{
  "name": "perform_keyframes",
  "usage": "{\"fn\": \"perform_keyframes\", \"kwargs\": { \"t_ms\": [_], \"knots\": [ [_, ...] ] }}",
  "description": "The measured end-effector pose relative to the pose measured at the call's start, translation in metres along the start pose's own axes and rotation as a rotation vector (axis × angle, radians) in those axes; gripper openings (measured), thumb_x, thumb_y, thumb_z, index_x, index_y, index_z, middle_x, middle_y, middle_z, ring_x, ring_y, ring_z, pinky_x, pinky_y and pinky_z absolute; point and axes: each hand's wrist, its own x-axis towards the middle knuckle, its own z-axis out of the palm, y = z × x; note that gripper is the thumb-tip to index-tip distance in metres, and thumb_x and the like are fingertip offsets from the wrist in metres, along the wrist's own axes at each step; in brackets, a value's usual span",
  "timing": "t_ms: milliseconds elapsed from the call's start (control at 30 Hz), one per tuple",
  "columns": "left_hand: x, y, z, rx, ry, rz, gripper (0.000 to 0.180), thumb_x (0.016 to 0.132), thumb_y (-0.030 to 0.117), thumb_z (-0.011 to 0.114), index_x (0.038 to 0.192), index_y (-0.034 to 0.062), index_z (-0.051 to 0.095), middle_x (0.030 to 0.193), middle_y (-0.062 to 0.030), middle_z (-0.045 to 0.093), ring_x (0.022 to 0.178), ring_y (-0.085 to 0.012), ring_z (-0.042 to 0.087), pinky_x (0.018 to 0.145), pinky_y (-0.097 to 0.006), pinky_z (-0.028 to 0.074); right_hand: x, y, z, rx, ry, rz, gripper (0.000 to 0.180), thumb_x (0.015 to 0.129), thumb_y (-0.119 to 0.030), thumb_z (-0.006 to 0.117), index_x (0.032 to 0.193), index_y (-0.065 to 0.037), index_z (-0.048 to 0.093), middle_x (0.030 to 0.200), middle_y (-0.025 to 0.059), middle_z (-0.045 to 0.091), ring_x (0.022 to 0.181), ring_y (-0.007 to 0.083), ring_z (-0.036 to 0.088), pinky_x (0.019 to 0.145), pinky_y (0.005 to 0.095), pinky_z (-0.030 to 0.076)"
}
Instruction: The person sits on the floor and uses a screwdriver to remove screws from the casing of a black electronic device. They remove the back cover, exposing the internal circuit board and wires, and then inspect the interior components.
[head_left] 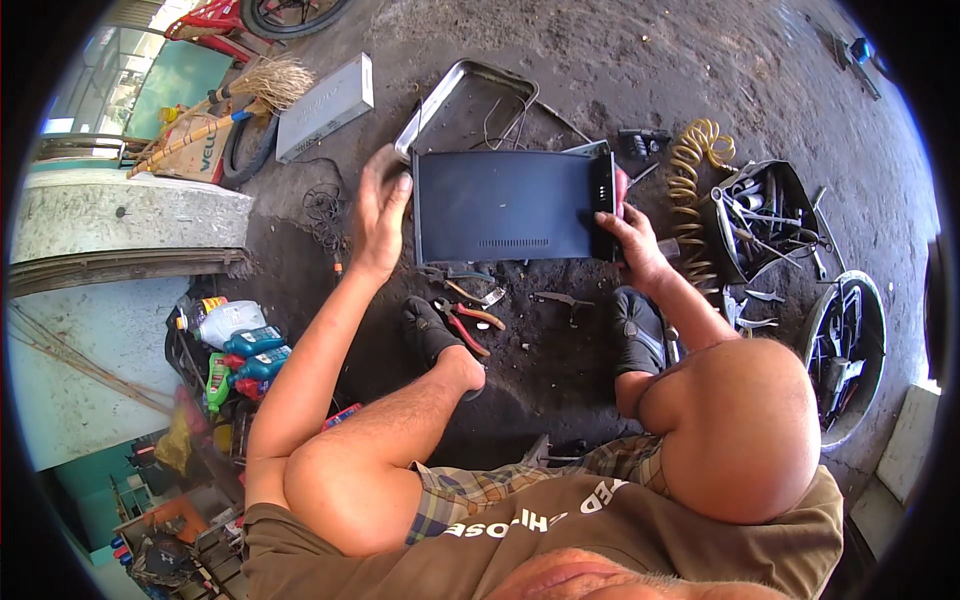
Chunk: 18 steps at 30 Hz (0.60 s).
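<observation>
Nearest to us, plaid shorts and a brown shirt frame a person crouched on dark, gritty ground, two dark shoes planted apart. Bottles crowd together at left, and a round basin of metal parts stands at right. Between the shoes we see red-handled pliers on the ground. Just beyond them, a flat dark box is between the two hands; we cannot tell whether it touches the ground. The right hand grips its right end, thumb on top, while the left hand meets its left edge with the thumb extended (its fingertips blur, so we cannot tell how firmly they close). To the right we find a yellow coiled hose and a tray heaped with tools. Farther off, we spot a bent metal frame, a grey case, a straw broom and, at the top edge, a wheel.
</observation>
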Motion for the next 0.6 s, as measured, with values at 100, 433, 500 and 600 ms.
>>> {"fn": "perform_keyframes", "kwargs": {
  "t_ms": [100, 433, 500, 600],
  "knots": [
    [0.0, -0.006, -0.01, -0.401, -0.225, -0.496, 0.075, 0.107, 0.069, 0.05, 0.154, 0.0095, 0.054, 0.143, -0.0134, 0.068, 0.125, -0.0228, 0.068, 0.103, -0.038, 0.055, 0.006, 0.005, -0.006, -0.064, -0.007, -0.089, 0.049, 0.097, -0.025, 0.078, 0.135, 0.001, 0.061, 0.113, 0.0076, 0.072, 0.1, 0.0151, 0.07, 0.093, 0.0334, 0.058],
    [-0.011, -0.023, 0.007, -0.636, -0.159, -0.646, 0.094, 0.106, 0.081, 0.03, 0.145, 0.0011, 0.061, 0.139, -0.018, 0.069, 0.123, -0.0299, 0.072, 0.108, -0.046, 0.059, -0.001, 0.019, 0.018, -0.391, 0.109, -0.342, 0.053, 0.101, -0.037, 0.076, 0.129, 0.006, 0.064, 0.109, 0.01, 0.074, 0.1, 0.0153, 0.066, 0.093, 0.0343, 0.054],
    [-0.009, -0.024, 0.005, -0.606, -0.157, -0.601, 0.094, 0.106, 0.08, 0.029, 0.146, 0.0009, 0.061, 0.14, -0.0184, 0.069, 0.124, -0.03, 0.071, 0.109, -0.046, 0.058, -0.003, 0.021, 0.027, -0.417, 0.16, -0.405, 0.049, 0.103, -0.037, 0.074, 0.126, 0.005, 0.065, 0.107, 0.0109, 0.074, 0.098, 0.0161, 0.066, 0.092, 0.0352, 0.054],
    [-0.007, -0.021, 0.004, -0.623, -0.168, -0.563, 0.091, 0.108, 0.077, 0.028, 0.147, 0.0015, 0.06, 0.142, -0.019, 0.068, 0.126, -0.0319, 0.07, 0.11, -0.048, 0.057, -0.002, 0.011, 0.029, -0.449, 0.172, -0.439, 0.046, 0.104, -0.034, 0.073, 0.127, 0.004, 0.063, 0.106, 0.0118, 0.074, 0.098, 0.0171, 0.066, 0.092, 0.0357, 0.054]
  ]
}}
